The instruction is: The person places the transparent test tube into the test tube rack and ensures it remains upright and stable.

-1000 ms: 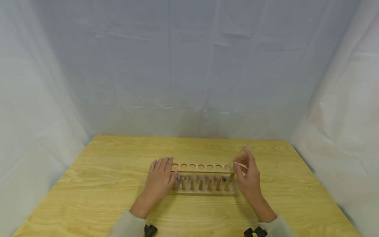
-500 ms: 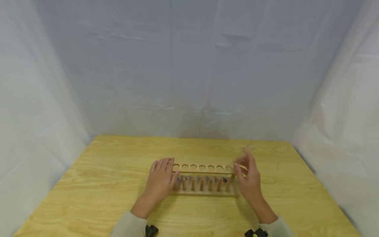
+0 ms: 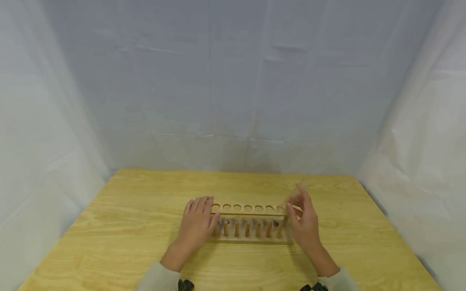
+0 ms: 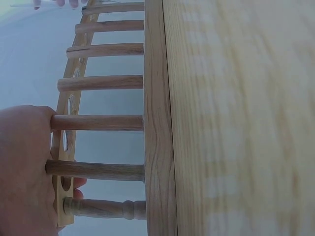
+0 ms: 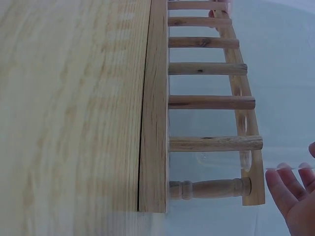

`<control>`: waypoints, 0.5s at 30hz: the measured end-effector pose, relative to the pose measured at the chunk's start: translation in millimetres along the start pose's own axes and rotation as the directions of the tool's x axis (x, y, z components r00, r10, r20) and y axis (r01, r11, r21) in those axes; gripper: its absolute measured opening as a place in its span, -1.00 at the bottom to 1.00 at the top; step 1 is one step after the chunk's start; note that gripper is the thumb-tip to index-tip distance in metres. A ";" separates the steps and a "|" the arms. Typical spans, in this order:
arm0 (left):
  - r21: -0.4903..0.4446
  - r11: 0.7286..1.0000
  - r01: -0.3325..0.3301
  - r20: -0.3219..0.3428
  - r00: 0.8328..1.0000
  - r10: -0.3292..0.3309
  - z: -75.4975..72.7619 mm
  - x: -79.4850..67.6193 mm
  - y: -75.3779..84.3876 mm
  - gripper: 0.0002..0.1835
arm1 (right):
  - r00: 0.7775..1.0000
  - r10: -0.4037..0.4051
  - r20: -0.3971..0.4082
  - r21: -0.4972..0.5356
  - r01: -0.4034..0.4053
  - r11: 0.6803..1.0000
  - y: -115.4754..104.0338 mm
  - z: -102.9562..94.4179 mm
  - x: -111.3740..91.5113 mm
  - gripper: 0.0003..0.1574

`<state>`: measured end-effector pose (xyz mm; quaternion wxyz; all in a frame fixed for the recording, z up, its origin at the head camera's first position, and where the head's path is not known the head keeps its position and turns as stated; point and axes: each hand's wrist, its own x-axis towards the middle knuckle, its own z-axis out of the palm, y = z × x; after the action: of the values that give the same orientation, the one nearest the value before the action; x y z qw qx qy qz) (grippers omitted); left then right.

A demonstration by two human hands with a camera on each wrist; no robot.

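A wooden test tube rack [image 3: 251, 241] stands on the table, with a row of holes in its top bar and upright pegs [image 5: 211, 102] along its base. My left hand [image 3: 195, 226] grips the left end of the top bar, thumb in front; in the left wrist view fingertips show beneath the bar. At the right end, my right hand [image 3: 306, 226] pinches a clear test tube [image 3: 284, 203], tilted, its lower end by the rightmost hole. The tube is faint, so whether it has entered the hole is hard to tell. Fingertips of that hand [image 5: 295, 191] are beside the bar in the right wrist view.
The light wooden table [image 3: 145, 190] extends on all sides of the rack. Pale sheeting [image 3: 233, 101] hangs behind it and along both sides. Dark wrist straps [image 3: 185, 285] show at the sleeve cuffs.
The head view has tipped slightly, so everything sits a little lower. My right hand and the tube have shifted very slightly left; my left hand keeps its grip on the rack.
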<state>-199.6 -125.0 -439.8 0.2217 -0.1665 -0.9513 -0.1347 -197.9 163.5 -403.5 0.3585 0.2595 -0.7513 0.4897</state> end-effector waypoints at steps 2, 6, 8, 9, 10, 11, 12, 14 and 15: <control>-0.003 1.000 0.000 0.001 1.000 0.000 0.6 -0.5 -0.6 -0.43 | 1.000 -0.001 0.001 -0.002 0.001 1.000 0.4 0.3 -0.6 -0.28; 0.001 1.000 -0.003 -0.005 1.000 0.003 1.9 -0.5 -1.8 -0.43 | 1.000 0.002 0.008 -0.013 -0.002 1.000 0.3 0.7 -1.1 -0.30; 0.003 1.000 -0.005 -0.009 1.000 0.005 2.2 -0.4 -2.2 -0.43 | 1.000 0.011 0.011 -0.017 -0.010 1.000 0.0 0.8 -1.1 -0.31; 0.004 1.000 -0.006 -0.011 1.000 0.007 2.2 -0.4 -2.4 -0.43 | 1.000 0.012 0.012 -0.019 -0.012 1.000 0.0 1.0 -1.2 -0.31; 0.004 1.000 -0.008 -0.012 1.000 0.008 2.1 -0.5 -2.5 -0.43 | 1.000 0.014 0.014 -0.019 -0.013 1.000 0.0 1.1 -1.3 -0.31; 0.003 1.000 -0.009 -0.012 1.000 0.009 2.0 -0.6 -2.5 -0.43 | 1.000 0.014 0.015 -0.019 -0.013 1.000 0.0 1.1 -1.4 -0.31; 0.002 1.000 -0.009 -0.012 1.000 0.010 1.8 -0.8 -2.5 -0.43 | 1.000 0.013 0.017 -0.021 -0.012 1.000 0.1 1.1 -1.6 -0.31; -0.003 1.000 -0.010 -0.011 1.000 0.010 1.4 -1.1 -2.4 -0.43 | 1.000 0.010 0.020 -0.023 -0.010 1.000 0.6 1.1 -2.0 -0.30; -0.004 1.000 -0.010 -0.010 1.000 0.010 1.2 -1.1 -2.3 -0.44 | 1.000 0.008 0.021 -0.025 -0.007 1.000 0.7 1.0 -2.2 -0.30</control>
<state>-200.0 -127.0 -441.8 0.2268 -0.1711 -0.9490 -0.1366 -197.4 162.9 -406.0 0.3517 0.2573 -0.7621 0.4787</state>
